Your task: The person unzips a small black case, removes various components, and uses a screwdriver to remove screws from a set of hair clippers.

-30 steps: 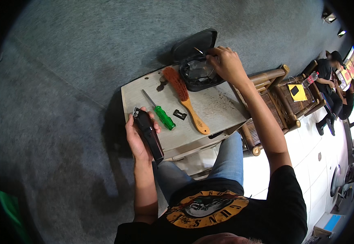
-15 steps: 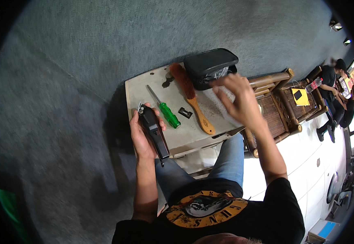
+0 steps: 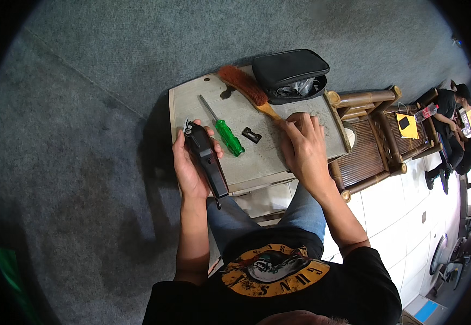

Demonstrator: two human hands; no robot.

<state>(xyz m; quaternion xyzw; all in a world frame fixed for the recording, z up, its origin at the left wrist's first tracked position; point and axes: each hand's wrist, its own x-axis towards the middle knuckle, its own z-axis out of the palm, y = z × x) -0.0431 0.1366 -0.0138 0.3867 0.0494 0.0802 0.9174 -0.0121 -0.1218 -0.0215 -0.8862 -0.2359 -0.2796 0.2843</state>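
Note:
My left hand (image 3: pixel 189 168) grips a black hair clipper (image 3: pixel 207 158) over the near left corner of a small grey board table (image 3: pixel 257 157). My right hand (image 3: pixel 303 146) rests fingers-down on the board, its fingertips at the wooden handle of a brown bristle brush (image 3: pixel 246 89). Between the hands lie a green-handled screwdriver (image 3: pixel 225 135) and a small black clip part (image 3: pixel 251 135). A black zip case (image 3: pixel 292 73) stands half open at the far edge with small items inside.
Grey carpet (image 3: pixel 83 108) surrounds the table. A bamboo bench (image 3: pixel 376 141) stands to the right on white tiles, with a yellow-and-black card and a bottle on it. People sit at the far right edge.
My right hand has left the black case and come down onto the board beside the brush handle. The case lid has dropped lower. The clipper stays in my left hand.

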